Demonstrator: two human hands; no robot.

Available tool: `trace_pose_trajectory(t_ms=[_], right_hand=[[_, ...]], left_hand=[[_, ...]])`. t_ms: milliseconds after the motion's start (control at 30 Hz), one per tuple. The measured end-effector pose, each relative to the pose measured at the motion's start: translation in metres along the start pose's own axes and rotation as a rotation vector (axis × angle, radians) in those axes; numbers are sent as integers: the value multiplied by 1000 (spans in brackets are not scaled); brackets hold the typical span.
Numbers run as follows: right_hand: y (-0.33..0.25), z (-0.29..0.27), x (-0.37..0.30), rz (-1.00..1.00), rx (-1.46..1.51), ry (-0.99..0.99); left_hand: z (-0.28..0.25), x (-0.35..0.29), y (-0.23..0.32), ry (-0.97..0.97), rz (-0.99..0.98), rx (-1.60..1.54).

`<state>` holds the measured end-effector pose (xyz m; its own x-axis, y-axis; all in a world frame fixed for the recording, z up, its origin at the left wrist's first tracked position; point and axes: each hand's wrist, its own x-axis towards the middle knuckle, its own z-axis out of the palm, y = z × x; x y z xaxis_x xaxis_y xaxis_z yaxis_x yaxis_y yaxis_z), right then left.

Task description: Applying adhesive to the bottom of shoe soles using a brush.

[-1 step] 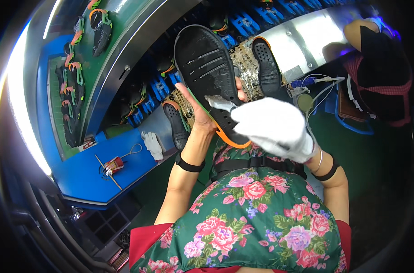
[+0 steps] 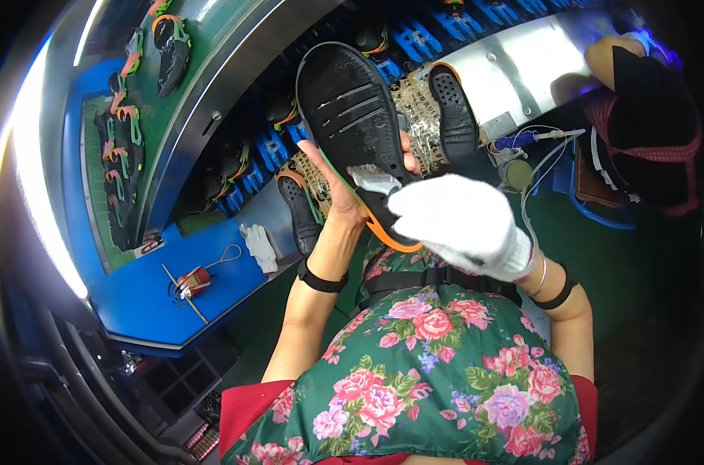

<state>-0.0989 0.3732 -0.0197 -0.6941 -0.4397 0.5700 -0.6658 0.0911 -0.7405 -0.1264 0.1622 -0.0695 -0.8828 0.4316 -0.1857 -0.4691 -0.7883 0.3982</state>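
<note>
My left hand [image 2: 339, 186] is bare and grips a black shoe sole [image 2: 344, 116] with an orange rim at its near end. The thumb lies along the left edge, and fingertips show at the right edge. Over the near part of the sole is my right hand [image 2: 460, 225], in a white knit glove, closed round a flat brush [image 2: 377, 181]. Its metal band and greyish bristles stick out to the left, against the sole's surface; the glove hides the handle. Wet-looking, shiny streaks mark the middle of the sole.
Beyond the sole, black shoe soles [image 2: 454, 116] lie by tape-wrapped supports [image 2: 418, 108] along a metal-edged line with blue holders [image 2: 418, 39]. At left, a blue shelf [image 2: 228, 287] holds a white glove [image 2: 259, 248] and a red container [image 2: 195, 282]. A co-worker's arm [image 2: 611, 58] shows far right.
My gloved right hand and the brush have shifted slightly over the sole, and the brush is turned a little. My left hand and the sole stay in place.
</note>
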Motion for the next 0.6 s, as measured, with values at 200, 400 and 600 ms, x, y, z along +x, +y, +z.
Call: trace_pose_trajectory(t_ms=[200,400,600], right_hand=[[4,-3,-8,156,332,47],[-4,1,-15,26,79,-31],[1,-5,-12,217,300,136]], left_hand=[[2,5,3,-52,60,-81],[1,11,11,-79,95,-11],[-7,15,21,-149,206,174]])
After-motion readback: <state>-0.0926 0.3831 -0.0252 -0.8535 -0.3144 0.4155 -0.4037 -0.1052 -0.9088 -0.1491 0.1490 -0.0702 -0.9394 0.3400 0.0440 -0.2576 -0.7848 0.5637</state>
